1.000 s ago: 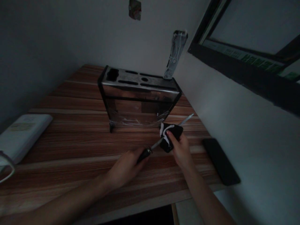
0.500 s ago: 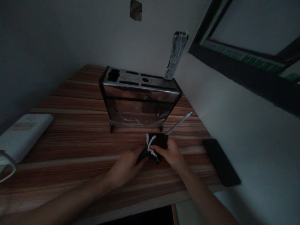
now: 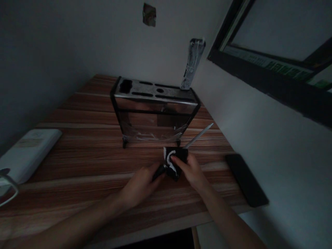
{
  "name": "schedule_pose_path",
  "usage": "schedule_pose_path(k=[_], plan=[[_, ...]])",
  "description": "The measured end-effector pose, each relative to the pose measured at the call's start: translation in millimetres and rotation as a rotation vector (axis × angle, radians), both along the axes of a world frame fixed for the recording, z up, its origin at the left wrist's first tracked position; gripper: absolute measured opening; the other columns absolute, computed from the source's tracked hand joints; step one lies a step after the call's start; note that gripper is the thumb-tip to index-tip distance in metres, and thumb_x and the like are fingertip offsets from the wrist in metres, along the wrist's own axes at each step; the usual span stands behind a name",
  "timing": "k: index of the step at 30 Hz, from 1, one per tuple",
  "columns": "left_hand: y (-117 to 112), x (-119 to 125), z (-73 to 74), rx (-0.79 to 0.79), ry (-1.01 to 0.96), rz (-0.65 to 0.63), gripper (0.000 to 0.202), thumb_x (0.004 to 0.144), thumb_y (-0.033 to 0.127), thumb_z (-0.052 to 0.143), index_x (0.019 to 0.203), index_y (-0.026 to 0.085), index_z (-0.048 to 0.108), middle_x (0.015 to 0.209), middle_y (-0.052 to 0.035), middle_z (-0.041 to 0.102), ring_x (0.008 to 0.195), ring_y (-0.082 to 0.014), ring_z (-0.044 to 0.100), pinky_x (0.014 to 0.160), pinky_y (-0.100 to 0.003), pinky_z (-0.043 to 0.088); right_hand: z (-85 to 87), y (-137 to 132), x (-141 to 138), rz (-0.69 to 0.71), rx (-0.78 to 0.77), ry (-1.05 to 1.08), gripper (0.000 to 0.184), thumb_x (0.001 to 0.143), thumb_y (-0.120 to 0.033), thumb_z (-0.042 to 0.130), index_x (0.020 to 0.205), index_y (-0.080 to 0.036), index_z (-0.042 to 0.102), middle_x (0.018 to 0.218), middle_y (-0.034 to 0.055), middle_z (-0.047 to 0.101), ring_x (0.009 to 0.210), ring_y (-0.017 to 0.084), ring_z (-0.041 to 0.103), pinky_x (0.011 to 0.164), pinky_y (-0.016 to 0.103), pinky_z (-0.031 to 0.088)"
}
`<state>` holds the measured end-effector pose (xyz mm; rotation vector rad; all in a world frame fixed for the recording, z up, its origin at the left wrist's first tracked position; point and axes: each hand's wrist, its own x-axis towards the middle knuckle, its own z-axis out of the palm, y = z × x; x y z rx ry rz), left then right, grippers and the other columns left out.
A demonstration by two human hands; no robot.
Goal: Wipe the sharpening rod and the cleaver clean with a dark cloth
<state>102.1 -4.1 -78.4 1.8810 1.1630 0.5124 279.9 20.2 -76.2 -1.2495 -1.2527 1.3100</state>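
Note:
My left hand (image 3: 142, 182) is closed around the black handle (image 3: 159, 172) of a sharpening steel. Its thin metal rod (image 3: 199, 135) points up and to the right, in line with the handle. My right hand (image 3: 190, 169) pinches a black cloth (image 3: 178, 154) with a curved white strip across it, thumb on top. The cloth covers the middle of the rod. Just behind the hands stands a knife block (image 3: 155, 119) with a slotted metal top and clear film on its lower front. A film-wrapped knife handle (image 3: 193, 64) sticks up from its right end.
A white box-shaped device (image 3: 31, 147) with a cable lies at the left of the wood-grain table (image 3: 85, 166). A black phone (image 3: 246, 180) lies by the right wall. A dark-framed window (image 3: 259, 79) is at upper right, and a hole (image 3: 149, 15) marks the back wall.
The cloth has shifted slightly up and right along the rod, away from the handle, with my right hand. More of the handle end shows. The view has tilted a little.

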Motion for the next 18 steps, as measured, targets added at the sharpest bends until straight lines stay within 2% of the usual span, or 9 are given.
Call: schedule_pose_path(k=[7,11,18], plan=[[0,-1,0.7,0.011,0.019,0.002,0.016,0.087,0.026,0.044,0.094,0.018,0.056,0.086,-0.0034,0.066,0.076,-0.0171,0.062,0.067,-0.025,0.046,-3.8,9,13,-0.254,0.048,0.095,0.024,0.064,-0.040,0.071,0.077,-0.019,0.068,0.072,-0.0012,0.068,0.067,0.016,0.061,0.063,0.025,0.048],[-1,-1,-0.6,0.022,0.024,-0.011,0.016,0.088,0.027,0.044,0.095,0.019,0.056,0.086,-0.0026,0.065,0.074,-0.0167,0.062,0.065,-0.024,0.045,3.4,15,20,-0.395,0.085,0.212,0.025,0.062,-0.038,0.073,0.079,-0.020,0.069,0.074,-0.0016,0.070,0.070,0.015,0.062,0.067,0.026,0.048],[-1,-1,-2.5,0.051,0.072,-0.036,0.020,0.088,0.030,0.044,0.099,0.020,0.056,0.088,-0.0032,0.066,0.078,-0.0184,0.063,0.069,-0.027,0.047,15.9,24,34,-0.674,0.141,0.365,0.029,0.058,-0.035,0.073,0.083,-0.021,0.067,0.077,-0.0031,0.069,0.073,0.014,0.063,0.069,0.027,0.049]])
